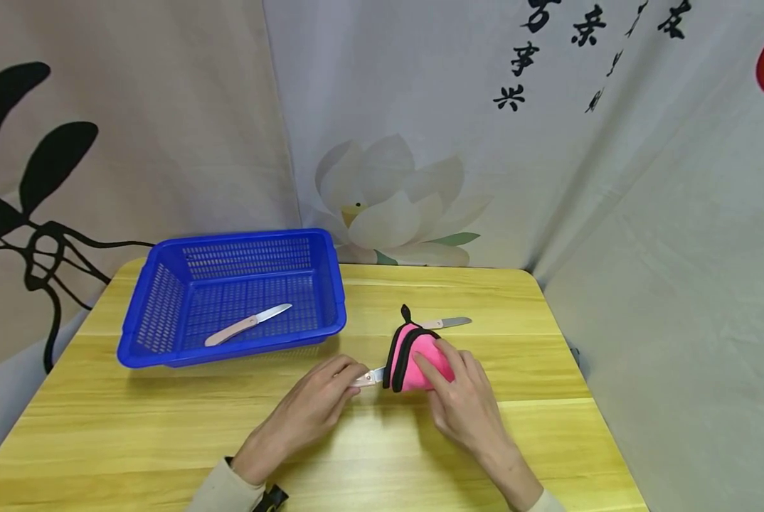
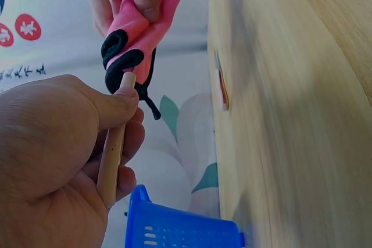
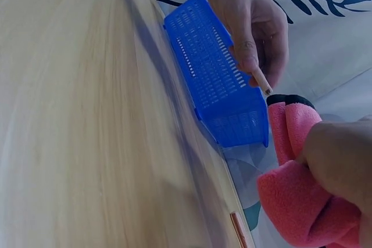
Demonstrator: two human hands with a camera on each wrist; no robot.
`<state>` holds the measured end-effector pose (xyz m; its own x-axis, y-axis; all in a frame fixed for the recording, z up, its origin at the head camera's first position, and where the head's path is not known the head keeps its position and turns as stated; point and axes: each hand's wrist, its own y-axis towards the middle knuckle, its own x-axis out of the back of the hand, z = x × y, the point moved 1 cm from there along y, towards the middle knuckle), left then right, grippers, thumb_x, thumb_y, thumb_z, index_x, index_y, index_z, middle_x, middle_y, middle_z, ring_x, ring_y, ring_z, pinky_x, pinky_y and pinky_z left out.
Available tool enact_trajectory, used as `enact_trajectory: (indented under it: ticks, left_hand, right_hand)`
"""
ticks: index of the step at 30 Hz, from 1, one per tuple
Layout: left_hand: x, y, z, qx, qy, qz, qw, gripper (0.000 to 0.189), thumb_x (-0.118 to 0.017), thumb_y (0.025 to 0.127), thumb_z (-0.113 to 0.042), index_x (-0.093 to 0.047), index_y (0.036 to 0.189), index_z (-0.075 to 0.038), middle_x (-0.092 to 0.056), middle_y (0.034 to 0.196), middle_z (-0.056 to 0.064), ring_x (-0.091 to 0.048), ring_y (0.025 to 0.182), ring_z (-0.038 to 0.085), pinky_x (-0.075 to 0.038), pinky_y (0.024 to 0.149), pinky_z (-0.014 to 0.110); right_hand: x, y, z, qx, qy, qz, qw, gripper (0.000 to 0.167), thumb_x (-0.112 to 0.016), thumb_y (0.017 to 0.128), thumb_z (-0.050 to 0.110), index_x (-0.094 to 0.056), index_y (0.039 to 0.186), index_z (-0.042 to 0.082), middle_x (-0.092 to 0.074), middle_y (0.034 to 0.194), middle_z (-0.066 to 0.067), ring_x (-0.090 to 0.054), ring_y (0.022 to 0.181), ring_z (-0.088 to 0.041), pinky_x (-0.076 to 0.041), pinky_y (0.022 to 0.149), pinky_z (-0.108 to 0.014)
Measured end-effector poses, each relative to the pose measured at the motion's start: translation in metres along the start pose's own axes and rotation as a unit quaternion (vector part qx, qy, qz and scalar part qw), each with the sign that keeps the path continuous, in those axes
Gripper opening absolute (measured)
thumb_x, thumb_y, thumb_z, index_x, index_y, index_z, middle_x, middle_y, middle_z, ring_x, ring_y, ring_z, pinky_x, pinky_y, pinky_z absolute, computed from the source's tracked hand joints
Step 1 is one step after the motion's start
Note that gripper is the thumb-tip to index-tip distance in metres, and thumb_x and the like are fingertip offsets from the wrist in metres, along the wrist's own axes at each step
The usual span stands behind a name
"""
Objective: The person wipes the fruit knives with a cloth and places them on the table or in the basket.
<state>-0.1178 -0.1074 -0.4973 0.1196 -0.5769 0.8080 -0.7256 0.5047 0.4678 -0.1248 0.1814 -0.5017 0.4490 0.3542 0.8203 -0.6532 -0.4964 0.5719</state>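
- Head view: curtain [image 1: 664, 235], pale, hung behind the basket; black leaves printed to its left, a white flower beyond its right rear corner, black script higher up on the right.
- Table [image 1: 132, 441], yellow wood grain, under the basket.
- Basket [image 1: 331, 284], blue plastic, pierced walls.
- Right hand [image 1: 468, 398], well to the right of the basket; its grip is closed on the cloth, the fingers and thumb pressing into the folds.
- Left hand [image 1: 314, 402], near the basket's front right corner; narrow grip, thumb and fingers pinching the handle of the held knife.
- Cloth [image 1: 430, 355], pink, black trim, a black loop at the top; right of the basket.
- Basket knife [image 1: 247, 325], pale pink handle, lying aslant inside the basket, blade to the right.
- Held knife [image 1: 369, 377], pale handle, right of the basket; blade reaches the cloth's trimmed edge, whether tucked inside cannot be told.
- Table knife [image 1: 449, 323], right of the basket, partly hidden behind the cloth, blade pointing away from the basket.
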Motion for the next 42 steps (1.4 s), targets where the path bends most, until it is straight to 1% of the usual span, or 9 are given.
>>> enact_trajectory:
  ticks: [6, 11, 14, 18, 21, 27, 33, 37, 42]
  left_hand:
    - [0.003, -0.002, 0.003, 0.008, -0.004, 0.000, 1.0000, 0.028, -0.082, 0.100, -0.005, -0.076, 0.127, -0.008, -0.077, 0.117, 0.002, -0.072, 0.103, 0.015, -0.067, 0.093, 0.034]
    - [0.006, -0.003, 0.006, 0.014, -0.002, -0.010, 0.9999, 0.030, -0.084, 0.098, -0.003, -0.077, 0.126, -0.006, -0.078, 0.115, 0.003, -0.070, 0.099, 0.014, -0.066, 0.088, 0.032]
    - [0.007, -0.003, 0.008, 0.013, 0.004, -0.015, 0.9998, 0.030, -0.084, 0.097, -0.002, -0.076, 0.126, -0.005, -0.078, 0.115, 0.004, -0.071, 0.099, 0.014, -0.066, 0.088, 0.032]
    - [0.006, -0.003, 0.009, 0.011, 0.009, -0.015, 0.9998, 0.029, -0.084, 0.098, -0.002, -0.076, 0.126, -0.005, -0.078, 0.114, 0.004, -0.071, 0.100, 0.015, -0.066, 0.089, 0.034]
    - [0.005, -0.002, 0.009, 0.006, 0.011, -0.016, 0.9998, 0.029, -0.084, 0.098, -0.003, -0.077, 0.126, -0.004, -0.078, 0.115, 0.005, -0.072, 0.101, 0.017, -0.066, 0.091, 0.034]
    - [0.002, 0.000, 0.007, -0.002, 0.017, -0.020, 0.9997, 0.025, -0.084, 0.099, -0.004, -0.077, 0.123, -0.005, -0.079, 0.114, 0.005, -0.074, 0.103, 0.018, -0.066, 0.093, 0.035]
    - [-0.001, 0.001, 0.005, -0.002, 0.027, -0.010, 0.9996, 0.027, -0.086, 0.095, 0.001, -0.075, 0.119, -0.006, -0.078, 0.112, 0.004, -0.073, 0.103, 0.019, -0.066, 0.094, 0.036]
    - [-0.002, 0.002, 0.003, 0.000, 0.027, -0.001, 0.9996, 0.026, -0.085, 0.095, 0.001, -0.075, 0.118, -0.007, -0.078, 0.113, 0.004, -0.073, 0.104, 0.019, -0.066, 0.095, 0.036]
    - [-0.004, 0.002, 0.002, -0.006, 0.027, -0.002, 0.9996, 0.025, -0.084, 0.096, 0.001, -0.075, 0.117, -0.007, -0.077, 0.112, 0.003, -0.073, 0.103, 0.018, -0.066, 0.095, 0.036]
  right_hand:
    - [0.002, 0.000, -0.004, 0.001, -0.002, -0.004, 1.0000, 0.061, -0.076, 0.084, 0.004, -0.076, 0.144, 0.016, -0.066, 0.149, -0.026, -0.064, 0.106, -0.036, -0.059, 0.087, -0.047]
    - [0.004, 0.002, -0.006, -0.007, -0.007, -0.017, 0.9998, 0.061, -0.077, 0.084, 0.003, -0.076, 0.143, 0.016, -0.067, 0.148, -0.027, -0.064, 0.104, -0.038, -0.058, 0.081, -0.046]
    - [0.005, 0.004, -0.004, -0.005, -0.002, -0.029, 0.9996, 0.061, -0.076, 0.084, 0.003, -0.076, 0.143, 0.017, -0.067, 0.146, -0.027, -0.064, 0.103, -0.038, -0.057, 0.080, -0.046]
    - [0.006, 0.009, 0.005, 0.010, 0.012, -0.034, 0.9993, 0.062, -0.073, 0.084, 0.003, -0.075, 0.145, 0.017, -0.067, 0.147, -0.025, -0.065, 0.105, -0.036, -0.058, 0.083, -0.046]
    - [0.005, 0.011, 0.015, 0.021, 0.019, -0.020, 0.9994, 0.060, -0.073, 0.086, 0.006, -0.075, 0.145, 0.019, -0.067, 0.149, -0.023, -0.065, 0.107, -0.034, -0.058, 0.087, -0.045]
    - [-0.001, 0.013, 0.030, 0.041, 0.018, -0.001, 0.9990, 0.061, -0.078, 0.086, 0.009, -0.075, 0.146, 0.022, -0.066, 0.151, -0.020, -0.064, 0.110, -0.031, -0.059, 0.089, -0.042]
    - [-0.006, 0.012, 0.034, 0.048, 0.017, 0.000, 0.9987, 0.062, -0.077, 0.084, 0.009, -0.075, 0.145, 0.022, -0.066, 0.151, -0.020, -0.063, 0.106, -0.029, -0.058, 0.088, -0.040]
    - [-0.009, 0.010, 0.034, 0.050, 0.009, -0.002, 0.9987, 0.063, -0.080, 0.083, 0.009, -0.076, 0.144, 0.021, -0.067, 0.150, -0.021, -0.063, 0.104, -0.029, -0.057, 0.085, -0.039]
    - [-0.010, 0.008, 0.033, 0.041, -0.006, 0.017, 0.9990, 0.062, -0.081, 0.084, 0.010, -0.076, 0.145, 0.023, -0.066, 0.151, -0.021, -0.063, 0.105, -0.030, -0.057, 0.086, -0.038]
